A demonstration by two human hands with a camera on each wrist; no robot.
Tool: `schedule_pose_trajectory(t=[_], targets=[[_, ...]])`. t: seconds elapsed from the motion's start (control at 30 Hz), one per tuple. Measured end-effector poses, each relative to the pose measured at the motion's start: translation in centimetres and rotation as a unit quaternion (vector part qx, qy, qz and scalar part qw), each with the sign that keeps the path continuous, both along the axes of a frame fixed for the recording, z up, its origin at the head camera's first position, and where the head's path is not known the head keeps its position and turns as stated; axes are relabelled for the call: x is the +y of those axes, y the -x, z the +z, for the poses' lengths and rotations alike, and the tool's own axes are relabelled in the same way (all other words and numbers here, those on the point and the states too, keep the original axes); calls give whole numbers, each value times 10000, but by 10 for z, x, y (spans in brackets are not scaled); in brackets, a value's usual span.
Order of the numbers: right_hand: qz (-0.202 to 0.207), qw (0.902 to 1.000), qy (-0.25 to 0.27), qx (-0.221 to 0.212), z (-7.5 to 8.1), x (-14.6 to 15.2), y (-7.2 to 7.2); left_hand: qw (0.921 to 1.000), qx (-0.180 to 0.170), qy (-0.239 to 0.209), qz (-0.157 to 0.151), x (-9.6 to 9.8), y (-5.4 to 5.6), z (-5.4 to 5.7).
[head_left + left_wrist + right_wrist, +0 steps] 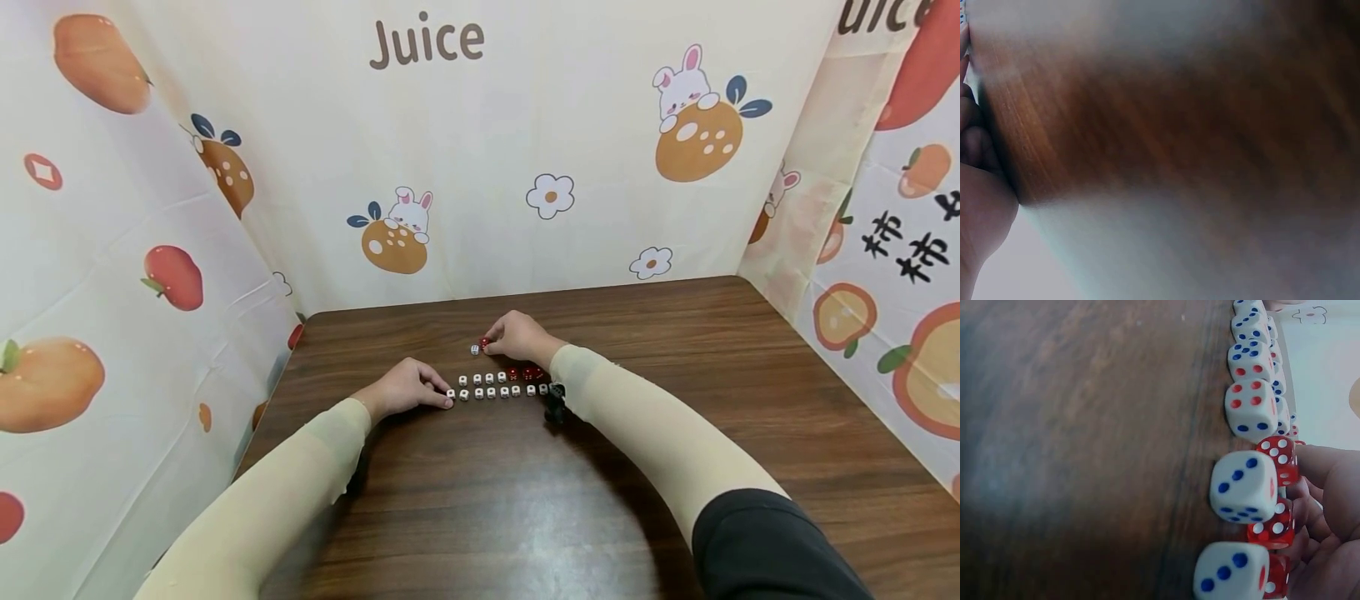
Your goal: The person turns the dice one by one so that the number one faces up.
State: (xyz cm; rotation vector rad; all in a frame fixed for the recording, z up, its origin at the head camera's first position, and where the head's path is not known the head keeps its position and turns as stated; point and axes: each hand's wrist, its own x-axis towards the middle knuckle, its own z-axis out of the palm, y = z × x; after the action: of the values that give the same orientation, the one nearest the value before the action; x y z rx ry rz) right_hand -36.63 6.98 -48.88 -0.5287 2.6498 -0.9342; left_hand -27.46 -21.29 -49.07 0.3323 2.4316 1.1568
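Observation:
My left hand (403,388) pinches the leftmost white die (451,394) of the front row between thumb and finger. In the left wrist view only part of that hand (979,181) shows, with a bit of a die at the top left edge. Farther back, my right hand (522,337) pinches a red die (485,342) at its fingertips, beside a lone white die (475,350). Behind the front row runs a second row of white dice (489,378) ending in red dice (513,374) on the right. The right wrist view shows white dice (1244,486) before red dice (1279,456).
The brown wooden table (480,500) stretches around the dice on all sides. A printed fabric backdrop (480,150) rises behind its far edge and along both sides. A small black device (554,404) sits under the right wrist, close to the rows' right end.

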Motion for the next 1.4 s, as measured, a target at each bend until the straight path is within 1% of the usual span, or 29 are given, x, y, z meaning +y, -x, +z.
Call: schedule_pose_trajectory(t=[0.13, 0.27, 0.4, 0.57, 0.7, 0.9, 1.13, 1.4], targets=[[-79, 9999, 142, -56, 2, 5, -1, 10000, 31, 12, 75, 2, 0, -1], [-155, 9996, 205, -71, 4, 14, -1, 10000, 37, 9, 67, 3, 0, -1], [-267, 9993, 241, -99, 5, 25, 0, 10000, 48, -24, 55, 1, 0, 0], [-429, 9985, 312, -166, 4, 44, -1, 9999, 95, -40, 72, 3, -1, -2], [-477, 9982, 340, -130, 4, 56, -2, 9999, 85, 22, 65, 2, -1, -3], [-428, 9980, 463, -13, 2, 79, -7, 10000, 33, 29, 85, 2, -1, -2], [-399, 9985, 385, 40, 1, 107, -16, 9999, 100, -2, 51, 4, -2, 0], [-265, 9981, 560, 36, -4, 126, -26, 10000, 32, -6, 65, 3, -2, 0]])
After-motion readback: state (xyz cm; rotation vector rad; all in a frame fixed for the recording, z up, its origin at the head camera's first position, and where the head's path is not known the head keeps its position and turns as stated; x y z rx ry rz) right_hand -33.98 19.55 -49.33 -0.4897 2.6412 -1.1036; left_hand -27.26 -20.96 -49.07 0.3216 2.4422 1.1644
